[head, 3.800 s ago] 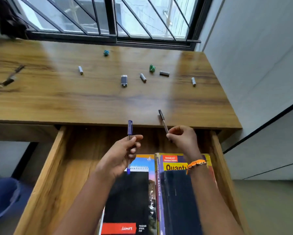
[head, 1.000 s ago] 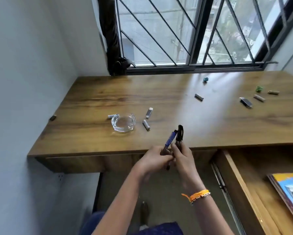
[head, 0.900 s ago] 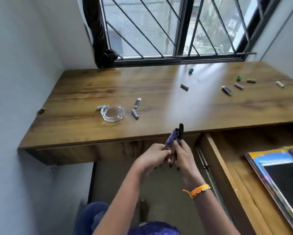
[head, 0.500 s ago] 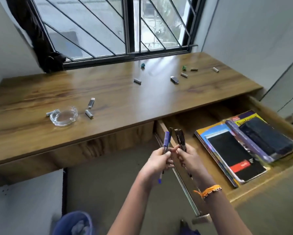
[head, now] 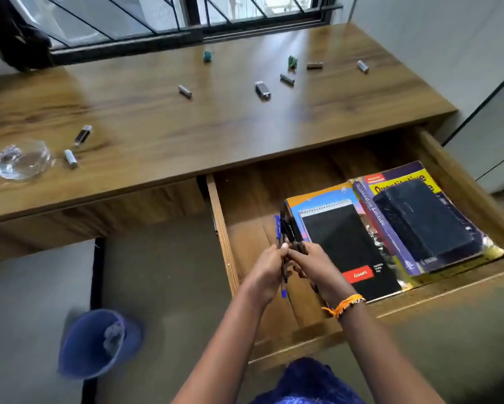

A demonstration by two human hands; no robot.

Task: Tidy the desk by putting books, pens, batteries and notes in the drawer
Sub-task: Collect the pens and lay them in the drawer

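Observation:
My left hand (head: 269, 268) and my right hand (head: 314, 265) meet over the left part of the open drawer (head: 224, 237). Together they grip a bundle of pens (head: 285, 228), a blue one on the left and dark ones beside it, tips pointing up. In the drawer lie a black spiral pad (head: 344, 243) on a colourful book, and a purple and yellow book (head: 390, 182) with a black case on top. Several batteries (head: 185, 91) lie scattered on the desk (head: 163, 129).
A glass ashtray (head: 22, 160) sits at the desk's left, two batteries beside it. Small green and teal crumpled bits (head: 292, 62) lie near the window. A blue bin (head: 96, 342) stands on the floor at lower left. A grey wall is to the right.
My view swung from the desk's left side back to the drawer. Both hands moved right with the pens and now hold them over the drawer's left part.

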